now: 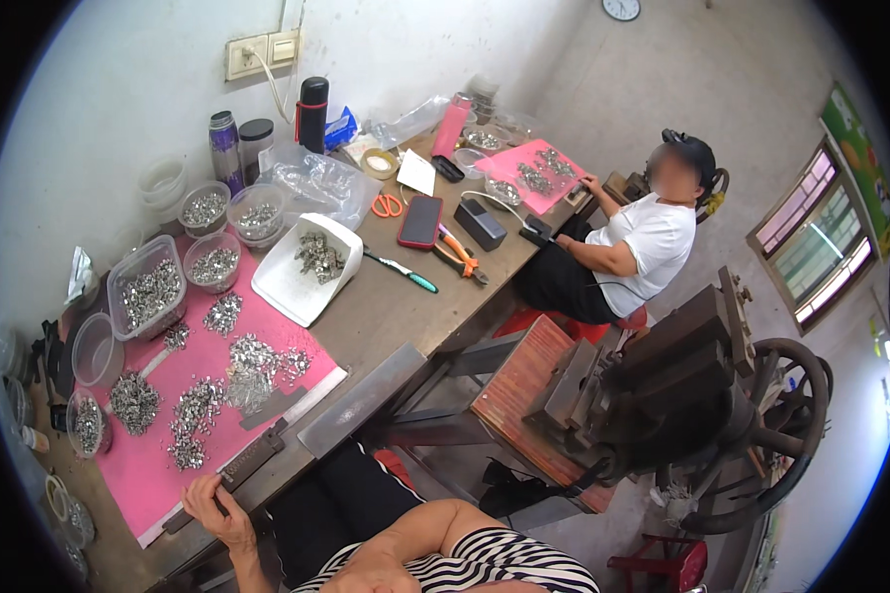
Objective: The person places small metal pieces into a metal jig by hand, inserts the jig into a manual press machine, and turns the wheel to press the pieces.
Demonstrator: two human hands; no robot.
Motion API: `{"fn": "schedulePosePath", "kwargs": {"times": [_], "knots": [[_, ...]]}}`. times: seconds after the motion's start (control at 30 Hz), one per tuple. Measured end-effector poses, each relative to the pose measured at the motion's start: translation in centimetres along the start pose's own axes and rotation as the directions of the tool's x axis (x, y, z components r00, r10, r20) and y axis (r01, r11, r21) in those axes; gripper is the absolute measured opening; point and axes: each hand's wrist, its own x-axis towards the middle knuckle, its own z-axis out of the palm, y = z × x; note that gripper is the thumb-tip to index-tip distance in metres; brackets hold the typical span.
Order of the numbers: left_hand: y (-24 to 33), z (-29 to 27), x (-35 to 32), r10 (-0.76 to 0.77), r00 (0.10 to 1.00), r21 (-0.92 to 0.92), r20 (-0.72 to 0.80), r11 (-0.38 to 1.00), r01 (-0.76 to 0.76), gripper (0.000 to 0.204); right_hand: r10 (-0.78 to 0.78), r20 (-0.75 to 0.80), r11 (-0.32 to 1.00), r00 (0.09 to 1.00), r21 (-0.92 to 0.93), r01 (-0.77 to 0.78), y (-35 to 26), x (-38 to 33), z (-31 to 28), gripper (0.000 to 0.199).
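Observation:
My left hand [220, 514] is at the table's near edge, fingers bent and fingertips drawn together beside the lower end of a dark metal bar with a row of small holes [252, 459]. Whatever is between the fingertips is too small to make out. My right arm [415, 531] bends across the lower edge, its hand out of view. Beyond the bar, piles of small silvery metal parts [197, 415] lie on a pink sheet [148, 484]. Loose thin metal pins [252, 391] lie by one pile. A white scoop [307, 287] with more parts rests at the sheet's far corner.
Clear tubs of metal parts [148, 287] line the wall side. Pliers [462, 259], a toothbrush [402, 270], a phone [421, 221] and orange-handled scissors [387, 205] lie farther along. A hand press with a wheel [682, 395] stands at right. A co-worker [633, 237] sits at the far end.

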Motion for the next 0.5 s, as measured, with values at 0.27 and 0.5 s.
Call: {"fn": "schedulePosePath", "kwargs": {"times": [0.27, 0.5], "knots": [[0.6, 1.8, 1.3, 0.021, 0.998, -0.018, -0.053, 1.000, -0.022, 0.018, -0.056, -0.033, 0.998, 0.998, 0.041, 0.057, 2.0, 0.2, 1.5, 0.037], [0.1, 0.5, 0.2, 0.046, 0.999, 0.003, -0.028, 0.999, -0.046, 0.016, -0.057, -0.015, 0.997, 0.998, 0.050, 0.057, 1.8, 0.7, 3.1, 0.037]]}}
